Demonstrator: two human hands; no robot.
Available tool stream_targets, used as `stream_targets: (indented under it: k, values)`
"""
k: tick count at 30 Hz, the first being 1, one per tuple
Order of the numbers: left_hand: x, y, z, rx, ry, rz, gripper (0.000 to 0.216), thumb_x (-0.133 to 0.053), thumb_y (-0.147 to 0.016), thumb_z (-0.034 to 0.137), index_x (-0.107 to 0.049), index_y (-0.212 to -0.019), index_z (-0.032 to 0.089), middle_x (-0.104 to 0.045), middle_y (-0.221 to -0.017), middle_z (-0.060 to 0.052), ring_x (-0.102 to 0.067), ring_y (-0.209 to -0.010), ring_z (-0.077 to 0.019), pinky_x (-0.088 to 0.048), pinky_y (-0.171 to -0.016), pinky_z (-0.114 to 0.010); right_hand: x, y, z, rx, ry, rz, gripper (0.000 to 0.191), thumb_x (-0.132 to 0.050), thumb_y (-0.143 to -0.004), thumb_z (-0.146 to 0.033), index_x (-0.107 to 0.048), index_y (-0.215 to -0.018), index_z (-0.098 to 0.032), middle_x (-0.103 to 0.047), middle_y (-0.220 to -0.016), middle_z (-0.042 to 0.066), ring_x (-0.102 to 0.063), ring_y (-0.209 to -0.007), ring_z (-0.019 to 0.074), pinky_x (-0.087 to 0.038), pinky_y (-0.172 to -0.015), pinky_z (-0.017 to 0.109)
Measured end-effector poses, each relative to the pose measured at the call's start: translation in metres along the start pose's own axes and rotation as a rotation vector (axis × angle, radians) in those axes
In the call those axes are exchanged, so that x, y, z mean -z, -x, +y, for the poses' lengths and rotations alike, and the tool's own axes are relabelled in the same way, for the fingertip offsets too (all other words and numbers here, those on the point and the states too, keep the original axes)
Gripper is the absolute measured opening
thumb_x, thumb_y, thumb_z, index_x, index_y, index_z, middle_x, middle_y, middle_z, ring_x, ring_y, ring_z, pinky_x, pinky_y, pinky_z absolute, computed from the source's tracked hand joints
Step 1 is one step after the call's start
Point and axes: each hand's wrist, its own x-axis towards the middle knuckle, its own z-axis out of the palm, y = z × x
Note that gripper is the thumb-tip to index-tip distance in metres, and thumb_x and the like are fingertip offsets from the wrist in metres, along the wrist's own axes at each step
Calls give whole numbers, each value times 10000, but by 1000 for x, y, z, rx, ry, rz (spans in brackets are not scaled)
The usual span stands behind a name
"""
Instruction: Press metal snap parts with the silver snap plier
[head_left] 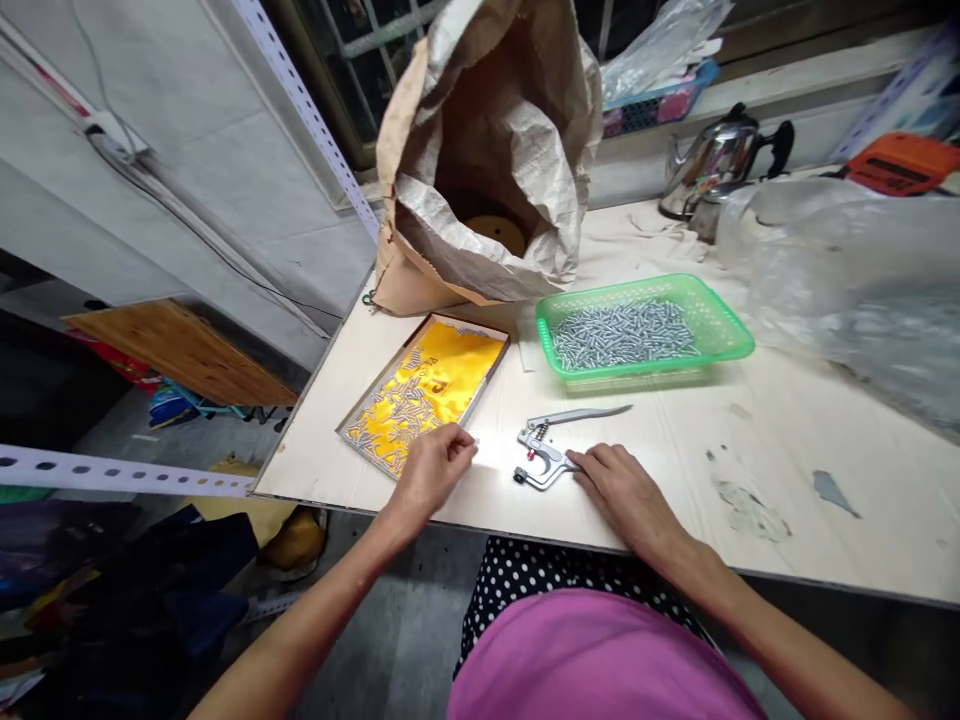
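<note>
My left hand (433, 467) rests on the pale table (750, 470) beside a flat tray (352, 422) with a yellow lining, fingers pinched together on a small metal pin that barely shows. Several small metal pins lie scattered in that tray. My right hand (621, 487) lies on the lower handle of a pair of metal press pliers (551, 447), fingers curled over it. The pliers lie flat on the table with the upper handle pointing right.
A green plastic basket (720, 325) full of metal pins stands behind the pliers. A large open paper sack (487, 150) stands at the back. Crumpled clear plastic (847, 270) covers the right side; a metal kettle (712, 160) sits behind.
</note>
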Motion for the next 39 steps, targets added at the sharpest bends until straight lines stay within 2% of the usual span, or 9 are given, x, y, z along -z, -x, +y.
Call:
stream_targets:
  k: [4, 8, 16, 19, 21, 26, 28, 33, 39]
  values:
    - [-29, 22, 20, -144, -290, -142, 176, -462, -902, 137, -622, -840, 177, -653, -864, -57, -598, -829, -188, -447, -716, -273, 10, -13, 5, 20, -32, -97, 256, -410, -987, -228, -655, -1043, -183, -592, -890, 78, -519, -842, 215, -404, -743, 334]
    - [-41, 25, 23, -168, -603, -265, 244, -402, -905, 70, -617, -874, 181, -628, -982, -99, -563, -979, -240, -462, -779, -320, 16, -14, 8, 36, -52, -120, 280, -395, -1000, -258, -663, -1043, -190, -585, -883, 75, -515, -841, 204, -390, -742, 323]
    - [-43, 25, 19, -254, -659, -300, 276, -398, -889, 34, -608, -993, 180, -624, -1021, -105, -542, -999, -250, -472, -823, -346, 17, -12, 10, 27, -50, -122, 273, -414, -1000, -268, -673, -1039, -193, -586, -893, 77, -516, -859, 202, -376, -748, 315]
    - [-46, 21, 14, -259, -551, -289, 234, -428, -891, 62, -627, -927, 181, -643, -998, -99, -562, -989, -239, -474, -836, -338, 16, -13, 11, 28, -26, -137, 246, -448, -990, -263, -678, -1039, -190, -588, -892, 75, -515, -852, 204, -363, -737, 314]
    - [-48, 16, 12, -208, -342, -235, 192, -467, -901, 121, -646, -872, 181, -665, -953, -84, -593, -948, -219, -478, -832, -324, 16, -13, 11, 26, -13, -147, 230, -467, -984, -263, -678, -1043, -190, -590, -893, 72, -516, -847, 206, -355, -730, 315]
    - [-60, -1, 19, 252, 426, -208, 154, -608, -822, 305, -658, -818, 159, -594, -585, 19, -537, -503, -116, -462, -513, -233, 17, -14, 12, 32, 1, -140, 225, -472, -983, -264, -676, -1040, -190, -591, -893, 70, -512, -848, 209, -341, -721, 313]
    - [-67, -6, 23, 348, 613, -216, 188, -632, -788, 332, -648, -811, 146, -548, -525, 43, -473, -426, -90, -404, -420, -204, 17, -14, 11, 28, 6, -145, 226, -476, -982, -270, -677, -1045, -187, -592, -900, 72, -512, -849, 208, -341, -725, 312]
    - [-77, -10, 32, 406, 664, -236, 244, -676, -761, 372, -652, -794, 132, -525, -490, 56, -403, -368, -54, -296, -337, -162, 18, -15, 13, 30, -3, -156, 200, -502, -969, -244, -682, -1040, -192, -596, -891, 66, -507, -840, 201, -338, -719, 305]
    - [-73, -15, 41, 492, 533, -305, 177, -639, -811, 294, -636, -741, 131, -512, -446, 60, -397, -335, -56, -310, -324, -164, 16, -15, 16, 57, -9, -126, 188, -501, -958, -190, -678, -1020, -188, -591, -879, 64, -492, -821, 189, -321, -703, 297]
